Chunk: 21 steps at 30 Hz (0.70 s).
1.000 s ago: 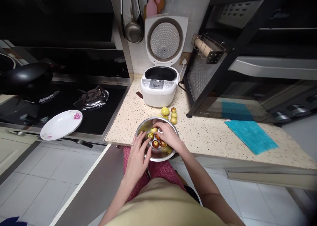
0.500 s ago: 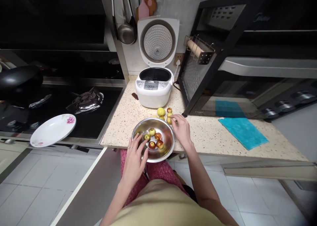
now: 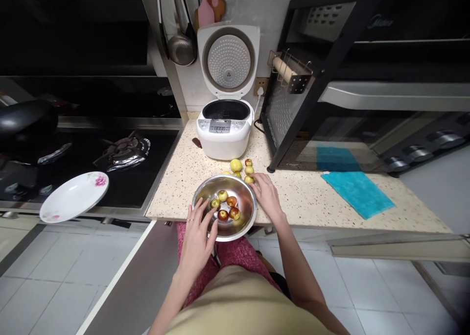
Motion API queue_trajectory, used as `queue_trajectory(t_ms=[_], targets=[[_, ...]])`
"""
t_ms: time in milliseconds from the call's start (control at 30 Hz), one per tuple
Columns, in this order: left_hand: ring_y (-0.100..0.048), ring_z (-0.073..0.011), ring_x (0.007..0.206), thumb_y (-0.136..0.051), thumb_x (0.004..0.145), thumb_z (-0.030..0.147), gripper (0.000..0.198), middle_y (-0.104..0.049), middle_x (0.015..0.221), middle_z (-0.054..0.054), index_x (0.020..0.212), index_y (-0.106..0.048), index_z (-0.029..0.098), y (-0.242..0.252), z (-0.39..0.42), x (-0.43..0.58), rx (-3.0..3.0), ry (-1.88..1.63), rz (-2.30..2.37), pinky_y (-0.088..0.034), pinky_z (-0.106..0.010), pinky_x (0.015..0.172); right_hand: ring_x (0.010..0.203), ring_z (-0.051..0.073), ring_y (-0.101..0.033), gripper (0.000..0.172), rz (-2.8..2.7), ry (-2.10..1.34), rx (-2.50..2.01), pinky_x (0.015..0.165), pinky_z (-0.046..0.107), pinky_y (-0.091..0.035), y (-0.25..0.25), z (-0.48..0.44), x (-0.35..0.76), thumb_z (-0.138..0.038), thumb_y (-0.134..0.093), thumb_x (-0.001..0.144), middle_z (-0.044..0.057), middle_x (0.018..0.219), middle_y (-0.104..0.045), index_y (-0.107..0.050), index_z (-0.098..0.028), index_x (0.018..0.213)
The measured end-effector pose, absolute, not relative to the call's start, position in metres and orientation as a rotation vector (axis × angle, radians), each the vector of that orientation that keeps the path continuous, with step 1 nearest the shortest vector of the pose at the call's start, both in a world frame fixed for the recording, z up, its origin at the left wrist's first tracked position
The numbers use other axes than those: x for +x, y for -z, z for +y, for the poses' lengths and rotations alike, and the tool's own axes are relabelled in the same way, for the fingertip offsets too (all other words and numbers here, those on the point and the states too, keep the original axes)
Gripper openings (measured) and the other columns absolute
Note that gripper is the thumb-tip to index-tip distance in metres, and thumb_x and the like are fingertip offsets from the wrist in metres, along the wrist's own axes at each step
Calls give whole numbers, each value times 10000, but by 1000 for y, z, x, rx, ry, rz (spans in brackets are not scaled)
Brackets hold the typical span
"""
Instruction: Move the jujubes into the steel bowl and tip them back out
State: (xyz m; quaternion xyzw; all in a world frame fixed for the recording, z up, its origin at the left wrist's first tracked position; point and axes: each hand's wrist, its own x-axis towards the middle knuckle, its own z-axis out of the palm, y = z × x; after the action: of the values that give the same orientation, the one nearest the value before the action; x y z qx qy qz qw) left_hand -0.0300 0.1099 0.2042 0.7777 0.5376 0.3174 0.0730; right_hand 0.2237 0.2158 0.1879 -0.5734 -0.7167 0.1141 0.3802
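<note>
A steel bowl sits at the counter's front edge with several green and red-brown jujubes inside. My left hand rests at the bowl's left side, fingers spread over the rim and fingertips close to a greenish jujube. Just right of the bowl, my right hand has its thumb and fingertips closed about a yellow-green jujube on the counter. Other jujubes lie behind it, beside a larger yellow-green fruit. The bowl's rim partly hides some of the fruit.
A white rice cooker with its lid raised stands behind the fruit. To the right are a black rack with an oven and a turquoise cloth. At left, a floral plate overhangs the stove's front. A cabinet door juts out below.
My right hand's fingertips have lowered slightly around the nearest jujube on the counter. My left hand stays at the bowl. The whole view has shifted a little.
</note>
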Motion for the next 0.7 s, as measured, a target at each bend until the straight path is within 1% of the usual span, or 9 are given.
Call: queue_trajectory(t_ms=[233, 367, 433, 533, 600, 700], targets=[[-399, -305, 1538, -490, 1055, 251, 367, -526, 1550, -97, 1415, -562, 262, -206, 110, -29, 2330, -937, 1607, -263, -671, 1288, 988, 263, -682, 209, -1745, -550, -1375, 909, 440, -556, -182, 213, 221, -223, -526, 940, 94, 1119, -705, -566, -220, 1145], [-409, -304, 1533, -494, 1053, 249, 357, -542, 1533, -101, 1400, -576, 256, -207, 109, -29, 2322, -954, 1605, -269, -662, 1288, 932, 262, -683, 194, -1621, -481, -1387, 871, 442, -573, -190, 208, 221, -245, -583, 913, 99, 1090, -700, -560, -217, 1104], [-406, -304, 1535, -495, 1051, 245, 357, -548, 1527, -99, 1397, -581, 253, -207, 109, -29, 2320, -944, 1608, -271, -658, 1288, 990, 274, -679, 235, -1573, -396, -1380, 896, 455, -573, -201, 202, 221, -250, -594, 928, 117, 1138, -689, -568, -216, 1159], [-413, -302, 1530, -497, 1049, 244, 359, -552, 1523, -97, 1398, -581, 252, -207, 109, -28, 2324, -944, 1609, -266, -655, 1292, 1133, 280, -655, 303, -1662, -371, -1284, 992, 470, -549, -220, 192, 216, -228, -593, 963, 115, 1234, -667, -578, -240, 1265], [-418, -299, 1526, -493, 1053, 248, 361, -550, 1525, -100, 1405, -573, 253, -207, 110, -28, 2328, -945, 1607, -260, -658, 1293, 1186, 274, -637, 292, -1813, -432, -1213, 1042, 474, -527, -229, 187, 210, -190, -579, 979, 100, 1259, -663, -601, -251, 1264], [-415, -298, 1526, -493, 1056, 248, 357, -545, 1527, -104, 1405, -568, 253, -207, 110, -27, 2336, -940, 1601, -255, -666, 1291, 1185, 285, -622, 284, -2036, -488, -1189, 1046, 485, -510, -233, 186, 196, -110, -569, 970, 97, 1227, -677, -631, -229, 1219]])
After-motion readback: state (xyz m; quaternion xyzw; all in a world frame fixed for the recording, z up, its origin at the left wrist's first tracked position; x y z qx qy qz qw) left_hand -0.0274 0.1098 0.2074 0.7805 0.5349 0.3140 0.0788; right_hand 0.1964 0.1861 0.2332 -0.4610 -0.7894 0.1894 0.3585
